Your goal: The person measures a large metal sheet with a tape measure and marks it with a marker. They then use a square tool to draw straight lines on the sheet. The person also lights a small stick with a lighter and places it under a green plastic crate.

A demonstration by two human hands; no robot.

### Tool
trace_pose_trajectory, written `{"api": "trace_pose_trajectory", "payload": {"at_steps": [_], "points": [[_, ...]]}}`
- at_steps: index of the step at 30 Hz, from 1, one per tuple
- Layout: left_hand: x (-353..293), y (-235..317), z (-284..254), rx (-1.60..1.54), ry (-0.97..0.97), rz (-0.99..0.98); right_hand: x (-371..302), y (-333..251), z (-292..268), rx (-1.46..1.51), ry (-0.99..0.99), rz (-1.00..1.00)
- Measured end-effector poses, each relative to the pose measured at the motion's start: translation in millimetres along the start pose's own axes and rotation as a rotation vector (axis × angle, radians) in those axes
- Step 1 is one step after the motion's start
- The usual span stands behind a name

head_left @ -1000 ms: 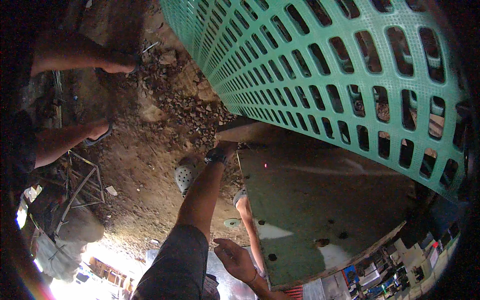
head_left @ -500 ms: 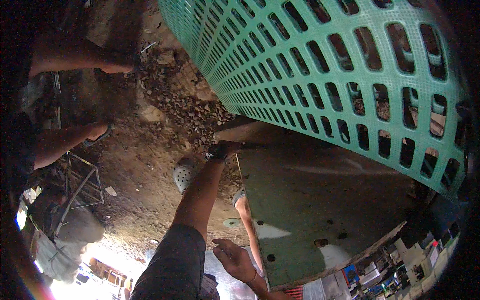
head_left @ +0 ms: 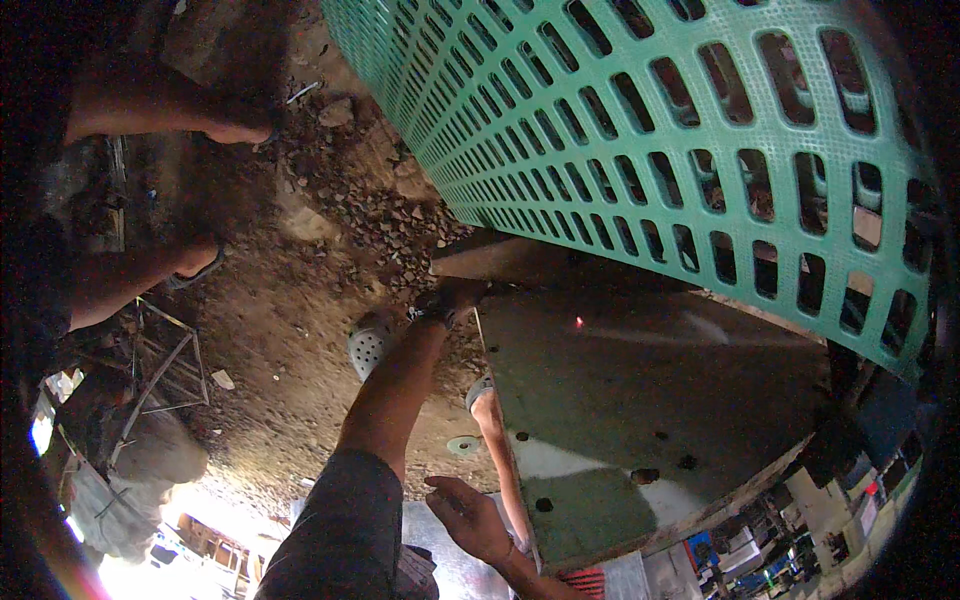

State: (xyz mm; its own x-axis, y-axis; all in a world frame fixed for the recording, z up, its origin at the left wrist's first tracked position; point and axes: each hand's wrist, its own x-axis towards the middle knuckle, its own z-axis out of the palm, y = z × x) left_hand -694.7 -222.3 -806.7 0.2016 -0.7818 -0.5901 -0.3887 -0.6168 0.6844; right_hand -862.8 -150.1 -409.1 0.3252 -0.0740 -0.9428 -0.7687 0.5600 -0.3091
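My left arm, with a dark sleeve and a wristband, stretches forward to the far left corner of a greenish flat board with several dark holes. There my left hand lies in shadow at the corner, beside a brown slab; its fingers cannot be made out. My right hand, a thin band at the wrist, hovers beside the board's near left edge. It holds nothing, and its slightly bent fingers are apart. A small red glowing spot shows on the board's far part. Above leans a green plastic lattice panel.
Another person's bare legs stand at the left. Stones lie on the dirt ground beyond my grey clog. A flat round disc lies near my other foot. A thin metal frame stands left.
The red glowing spot has appeared on the board. The lattice panel and board have shifted slightly in view. My left arm has shifted slightly left; my right hand has hardly moved.
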Motion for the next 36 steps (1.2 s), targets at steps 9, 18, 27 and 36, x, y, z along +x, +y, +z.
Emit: {"api": "trace_pose_trajectory", "payload": {"at_steps": [9,18,27,36], "points": [[12.5,6.6,1.7,-0.013,-0.002,0.007,-1.7,-17.5,-2.3,-0.053,0.011,0.051],[30.9,15.1,3.5,-0.027,-0.008,0.036,0.9,-22.9,-8.5,0.003,-0.024,0.068],[27.0,7.5,-4.4,-0.027,0.003,0.029,0.4,-26.7,-10.9,-0.061,-0.028,0.087],[25.6,8.7,-5.9,-0.041,0.0,0.029,3.6,-27.7,-6.2,-0.028,-0.038,0.127]]}}
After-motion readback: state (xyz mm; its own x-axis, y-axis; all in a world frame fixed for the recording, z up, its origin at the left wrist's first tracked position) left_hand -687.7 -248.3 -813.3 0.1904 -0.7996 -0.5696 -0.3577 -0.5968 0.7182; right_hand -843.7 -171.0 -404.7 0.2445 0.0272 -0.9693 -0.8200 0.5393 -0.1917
